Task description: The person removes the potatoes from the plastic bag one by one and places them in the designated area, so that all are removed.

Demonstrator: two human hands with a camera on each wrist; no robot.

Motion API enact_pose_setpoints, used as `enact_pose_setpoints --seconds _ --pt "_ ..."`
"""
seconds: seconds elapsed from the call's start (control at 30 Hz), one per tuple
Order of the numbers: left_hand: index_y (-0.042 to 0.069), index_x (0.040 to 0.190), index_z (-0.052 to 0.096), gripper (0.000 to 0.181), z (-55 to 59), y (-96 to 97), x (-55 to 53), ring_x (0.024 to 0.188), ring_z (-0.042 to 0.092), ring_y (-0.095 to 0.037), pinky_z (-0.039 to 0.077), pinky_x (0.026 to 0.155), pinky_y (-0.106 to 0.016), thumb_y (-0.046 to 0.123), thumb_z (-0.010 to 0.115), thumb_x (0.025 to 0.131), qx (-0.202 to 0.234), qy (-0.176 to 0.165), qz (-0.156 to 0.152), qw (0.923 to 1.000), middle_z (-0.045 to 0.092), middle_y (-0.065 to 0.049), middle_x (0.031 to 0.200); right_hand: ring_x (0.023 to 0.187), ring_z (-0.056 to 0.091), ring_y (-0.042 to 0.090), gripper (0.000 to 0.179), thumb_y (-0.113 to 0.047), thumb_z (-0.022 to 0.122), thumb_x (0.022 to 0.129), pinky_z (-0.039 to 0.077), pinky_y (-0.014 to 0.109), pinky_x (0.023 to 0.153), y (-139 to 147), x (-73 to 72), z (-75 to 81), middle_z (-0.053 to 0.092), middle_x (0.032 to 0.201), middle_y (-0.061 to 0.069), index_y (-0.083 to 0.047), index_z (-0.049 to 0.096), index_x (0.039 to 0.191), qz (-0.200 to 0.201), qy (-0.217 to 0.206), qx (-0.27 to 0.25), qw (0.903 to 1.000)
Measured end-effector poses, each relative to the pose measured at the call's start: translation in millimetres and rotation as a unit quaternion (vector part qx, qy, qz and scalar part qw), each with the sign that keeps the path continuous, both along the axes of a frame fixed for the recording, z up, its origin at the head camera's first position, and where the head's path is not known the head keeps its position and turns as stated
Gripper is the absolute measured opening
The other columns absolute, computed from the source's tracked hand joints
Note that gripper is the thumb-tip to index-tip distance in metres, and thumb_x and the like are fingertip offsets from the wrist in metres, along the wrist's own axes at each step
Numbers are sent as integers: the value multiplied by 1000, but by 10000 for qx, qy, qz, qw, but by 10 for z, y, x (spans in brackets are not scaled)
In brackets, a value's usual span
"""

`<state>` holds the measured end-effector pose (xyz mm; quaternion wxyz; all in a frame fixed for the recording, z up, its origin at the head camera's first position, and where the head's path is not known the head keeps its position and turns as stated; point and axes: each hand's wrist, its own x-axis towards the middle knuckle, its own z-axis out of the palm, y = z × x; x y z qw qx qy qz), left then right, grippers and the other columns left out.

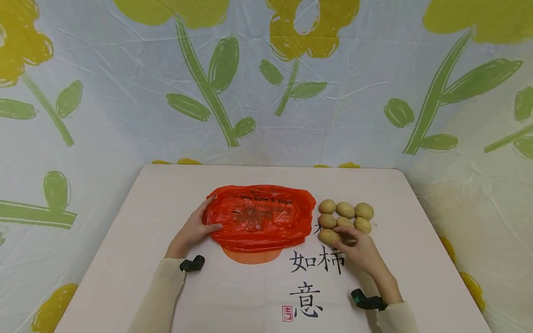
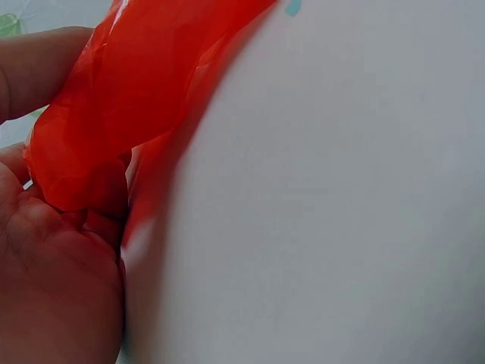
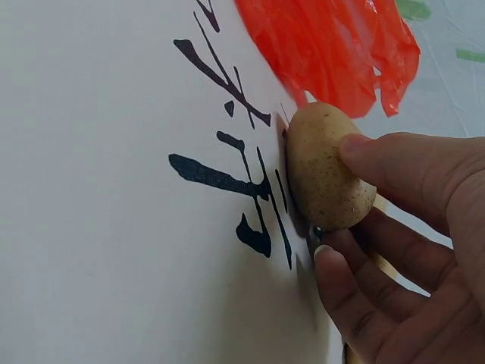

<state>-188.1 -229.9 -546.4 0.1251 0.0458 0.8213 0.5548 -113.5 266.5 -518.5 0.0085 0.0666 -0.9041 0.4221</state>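
A red plastic bag [image 1: 266,231] with dark printing lies spread out on the table. At its left edge my left hand [image 1: 195,229] holds the bag; in the left wrist view the red plastic [image 2: 129,98] runs between thumb and fingers. To the right of the bag my right hand [image 1: 361,249] holds a potato [image 1: 329,237] between thumb and fingers. That potato [image 3: 322,167] is light brown with dark specks, and it is close to the table surface. Several other potatoes [image 1: 345,209] lie grouped just beyond the right hand, one of them partly hidden by its fingers.
The pale table cover [image 1: 233,296] bears black Chinese characters [image 1: 306,261], a small red seal print [image 1: 287,313] and an orange printed shape [image 1: 251,256] partly under the bag. A flower-patterned cloth [image 1: 333,115] hangs behind and beside the table.
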Motion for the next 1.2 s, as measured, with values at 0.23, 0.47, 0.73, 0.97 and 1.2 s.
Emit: enact_pose_setpoints --seconds 0.23,0.47,0.73,0.97,1.2 --pt "22 165 22 98 -4 29 -16 158 18 -38 26 124 -60 16 81 87 54 62 -27 10000 22 -9 171 103 71 28 34 -9 80 89 62 30 82 24 -3 20 74 112 12 -4 71 121 -39 28 96 9999" --pt "33 164 26 95 17 24 -42 158 18 -39 27 123 -62 15 79 88 97 77 -118 9999 21 -9 172 105 72 32 34 -11 78 91 62 28 82 50 -13 61 75 114 13 -2 70 123 -57 110 95 9999" --pt "37 161 34 84 59 -35 -36 158 11 -43 19 122 -70 24 78 91 -300 165 -281 9990 19 -12 172 102 73 33 30 -8 77 92 61 23 79 74 -36 145 75 114 13 -2 71 120 13 354 86 9993" --pt "27 162 34 84 68 -166 16 154 24 -46 38 116 -65 25 79 91 -403 669 -408 9961 13 -15 173 100 73 33 26 -11 77 93 60 22 77 108 -82 212 76 113 13 -2 72 117 77 454 280 9985" --pt "29 165 25 95 59 -354 98 138 50 -40 57 97 -25 28 82 89 -264 636 -226 9974 31 -11 168 99 74 33 31 -12 76 94 64 36 78 123 -158 290 76 111 14 -1 70 122 107 605 501 9969"
